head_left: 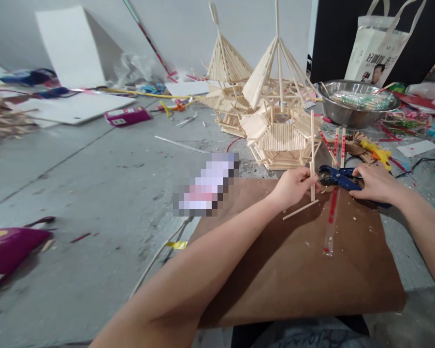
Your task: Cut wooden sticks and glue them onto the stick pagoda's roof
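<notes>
My left hand (293, 186) is closed round a thin wooden stick (312, 145) that stands upright on a brown cardboard sheet (275, 270). My right hand (375, 183) grips blue-handled cutters (335, 176), whose jaws meet the stick low down beside my left fingers. A loose stick (300, 210) lies on the cardboard under my left hand. A clear ruler with red marks (331, 215) lies lengthwise just right of it. Right behind the hands stands a stick-built pavilion model (279, 130).
A second stick model (226, 72) stands further back. A steel bowl (333, 113) with packets sits at back right, near a white tote bag (382, 43) and a yellow glue gun (379, 152). White boards (72, 46) and magenta boxes (126, 116) lie on the grey floor at left.
</notes>
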Tool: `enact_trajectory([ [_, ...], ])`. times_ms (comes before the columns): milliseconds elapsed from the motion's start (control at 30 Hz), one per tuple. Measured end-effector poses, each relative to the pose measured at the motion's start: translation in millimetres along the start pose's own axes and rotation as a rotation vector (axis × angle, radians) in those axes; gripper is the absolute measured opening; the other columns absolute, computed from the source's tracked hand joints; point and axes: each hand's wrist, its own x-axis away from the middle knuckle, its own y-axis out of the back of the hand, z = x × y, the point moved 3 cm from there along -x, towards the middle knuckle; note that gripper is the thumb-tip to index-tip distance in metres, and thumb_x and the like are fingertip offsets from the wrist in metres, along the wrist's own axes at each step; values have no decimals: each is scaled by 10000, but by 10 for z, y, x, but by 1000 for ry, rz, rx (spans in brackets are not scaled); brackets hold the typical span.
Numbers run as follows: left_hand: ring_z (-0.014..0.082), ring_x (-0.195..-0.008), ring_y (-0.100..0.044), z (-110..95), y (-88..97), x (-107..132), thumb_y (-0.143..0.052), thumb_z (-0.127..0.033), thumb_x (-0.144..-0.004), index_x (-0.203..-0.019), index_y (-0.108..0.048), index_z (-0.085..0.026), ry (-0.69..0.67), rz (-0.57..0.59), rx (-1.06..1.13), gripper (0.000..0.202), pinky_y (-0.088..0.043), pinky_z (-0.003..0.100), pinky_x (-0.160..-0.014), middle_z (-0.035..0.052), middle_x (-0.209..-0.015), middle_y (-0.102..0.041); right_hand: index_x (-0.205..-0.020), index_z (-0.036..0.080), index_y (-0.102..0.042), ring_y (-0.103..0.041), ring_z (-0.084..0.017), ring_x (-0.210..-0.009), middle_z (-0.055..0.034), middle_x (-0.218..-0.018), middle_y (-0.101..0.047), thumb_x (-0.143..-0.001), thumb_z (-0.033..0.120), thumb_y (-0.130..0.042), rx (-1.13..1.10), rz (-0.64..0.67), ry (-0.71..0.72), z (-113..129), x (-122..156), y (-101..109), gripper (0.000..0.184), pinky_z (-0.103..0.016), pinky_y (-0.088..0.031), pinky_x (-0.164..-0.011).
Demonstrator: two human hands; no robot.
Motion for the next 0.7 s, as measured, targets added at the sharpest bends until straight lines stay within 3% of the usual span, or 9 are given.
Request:
enact_trajectory([
  [167, 95, -620, -606, -29, 53, 0, -458, -229, -806, -729, -538, -133, -107, -47, -184, 147, -488, 220, -578, 23, -670, -633, -1001, 148, -513, -573, -293, -894, -131, -955, -607, -608, 395, -566, -105, -126, -77, 11, 24, 112, 467, -401, -447, -752],
  [333, 76, -551, -496, -151, 111, 48, -449, -201, -800, -638, -571, -128, -281, -164, -584, 216, -376, 202, -553, 4, -583, -588, -1226, 123, -414, -559, -288, -1006, -151, -1129, -573, -656, 412, -545, -400, -151, -185, -54, 64, 168, 652, -422, -435, -855],
  [533, 92, -552, -452, -203, 125, 71, -447, -155, -775, -586, -545, -133, -348, -240, -750, 214, -326, 212, -554, 0, -549, -527, -1222, 182, -439, -542, -248, -1066, -87, -1168, -571, -719, 434, -471, -802, -121, -138, -41, 91, 221, 564, -383, -447, -887],
  [600, 96, -551, -453, -209, 125, 72, -450, -155, -773, -588, -541, -136, -347, -249, -769, 207, -321, 214, -548, 1, -545, -524, -1244, 177, -425, -555, -249, -1042, -87, -1162, -574, -724, 420, -458, -791, -71, -119, 17, 111, 236, 575, -385, -455, -877],
  [700, 99, -543, -463, -210, 127, 72, -436, -163, -783, -594, -541, -138, -335, -252, -782, 218, -323, 215, -541, 6, -542, -534, -1279, 132, -390, -519, -293, -1079, -134, -1200, -535, -666, 320, -513, -532, -106, -111, 91, 119, 230, 653, -439, -426, -903],
])
